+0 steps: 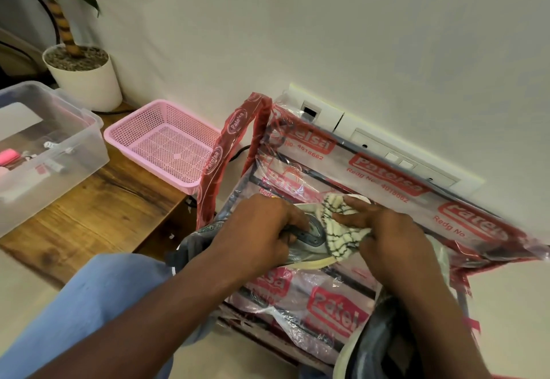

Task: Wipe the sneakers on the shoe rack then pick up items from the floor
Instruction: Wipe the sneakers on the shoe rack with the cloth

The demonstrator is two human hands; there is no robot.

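Observation:
A grey sneaker (pixel 309 240) with a cream sole lies on the shoe rack (pixel 372 170), which is wrapped in clear plastic with red print. My left hand (pixel 262 226) grips the sneaker from its left side. A cream cloth with dark lines (pixel 342 229) lies bunched over the sneaker's right part. My right hand (pixel 390 229) holds this cloth and presses it onto the shoe. A second grey sneaker (pixel 378 334) shows at the lower right, partly behind my right forearm.
A pink mesh basket (pixel 166 143) sits on a wooden table (pixel 98 214) to the left, beside a clear plastic box (pixel 59 146) with small items. A white plant pot (pixel 86 77) stands behind them. White wall sockets (pixel 372 140) run behind the rack.

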